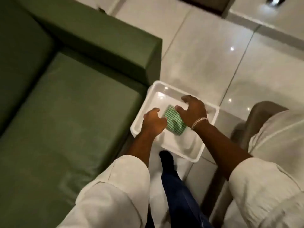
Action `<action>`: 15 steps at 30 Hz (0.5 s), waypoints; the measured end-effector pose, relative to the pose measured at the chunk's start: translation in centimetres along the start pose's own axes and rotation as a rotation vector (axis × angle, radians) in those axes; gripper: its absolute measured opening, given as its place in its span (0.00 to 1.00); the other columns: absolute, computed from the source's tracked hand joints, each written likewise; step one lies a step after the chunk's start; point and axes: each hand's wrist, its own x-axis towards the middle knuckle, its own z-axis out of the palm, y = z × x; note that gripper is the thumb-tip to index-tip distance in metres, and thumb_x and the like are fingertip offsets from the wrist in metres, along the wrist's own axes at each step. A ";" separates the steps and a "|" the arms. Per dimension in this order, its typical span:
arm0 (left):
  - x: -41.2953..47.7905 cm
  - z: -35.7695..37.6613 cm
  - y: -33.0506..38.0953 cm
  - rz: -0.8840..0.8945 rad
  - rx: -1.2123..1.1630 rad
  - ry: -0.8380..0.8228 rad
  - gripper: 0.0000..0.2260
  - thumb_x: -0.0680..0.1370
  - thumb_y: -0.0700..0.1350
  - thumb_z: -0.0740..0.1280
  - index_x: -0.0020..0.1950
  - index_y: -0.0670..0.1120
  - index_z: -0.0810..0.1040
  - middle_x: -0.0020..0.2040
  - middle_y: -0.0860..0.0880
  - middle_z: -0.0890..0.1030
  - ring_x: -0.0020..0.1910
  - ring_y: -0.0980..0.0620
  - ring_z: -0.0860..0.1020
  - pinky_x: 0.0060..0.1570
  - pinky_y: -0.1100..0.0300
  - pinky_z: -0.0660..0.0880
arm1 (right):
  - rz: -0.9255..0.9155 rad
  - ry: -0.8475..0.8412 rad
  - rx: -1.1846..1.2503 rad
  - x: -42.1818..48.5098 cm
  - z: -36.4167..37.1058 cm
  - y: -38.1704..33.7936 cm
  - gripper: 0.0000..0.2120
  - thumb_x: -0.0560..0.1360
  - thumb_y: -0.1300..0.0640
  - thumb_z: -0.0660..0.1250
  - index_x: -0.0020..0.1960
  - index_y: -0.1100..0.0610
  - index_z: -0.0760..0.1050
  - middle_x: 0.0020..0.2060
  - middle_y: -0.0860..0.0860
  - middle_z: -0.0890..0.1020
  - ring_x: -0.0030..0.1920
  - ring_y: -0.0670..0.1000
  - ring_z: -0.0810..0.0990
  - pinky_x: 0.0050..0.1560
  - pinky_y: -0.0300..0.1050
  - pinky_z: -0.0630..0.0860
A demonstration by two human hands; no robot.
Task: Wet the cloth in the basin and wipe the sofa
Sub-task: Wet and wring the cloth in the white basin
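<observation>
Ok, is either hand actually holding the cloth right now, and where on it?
Neither clearly. The green checked cloth lies in the white basin. Both hands are open above it: left hand at its left edge, right hand over its right side.

Left hand [153, 122], right hand [191, 111]: fingers spread.

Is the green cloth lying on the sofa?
No, the green checked cloth lies inside the white basin on the floor beside the sofa, between both hands.
</observation>
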 end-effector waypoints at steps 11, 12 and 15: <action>6.1 4.9 -1.3 -0.192 -0.240 0.115 0.21 0.66 0.39 0.74 0.58 0.43 0.80 0.58 0.43 0.83 0.55 0.45 0.82 0.56 0.51 0.81 | 0.283 0.045 0.019 2.4 7.0 5.5 0.24 0.74 0.57 0.71 0.68 0.60 0.72 0.64 0.59 0.78 0.65 0.60 0.76 0.64 0.48 0.70; 6.0 4.7 -1.3 -0.211 -0.277 0.092 0.19 0.65 0.39 0.74 0.55 0.44 0.81 0.55 0.43 0.84 0.53 0.44 0.83 0.53 0.50 0.82 | 0.286 0.052 0.039 2.2 7.0 5.5 0.22 0.74 0.56 0.71 0.66 0.60 0.74 0.62 0.58 0.81 0.64 0.59 0.77 0.63 0.47 0.71; 4.4 3.0 -1.3 -0.222 -0.400 -0.034 0.12 0.64 0.38 0.73 0.46 0.43 0.83 0.47 0.41 0.86 0.44 0.43 0.85 0.42 0.51 0.84 | 0.302 0.101 0.139 0.2 6.1 4.9 0.17 0.74 0.56 0.72 0.61 0.59 0.80 0.58 0.55 0.85 0.59 0.55 0.81 0.58 0.40 0.72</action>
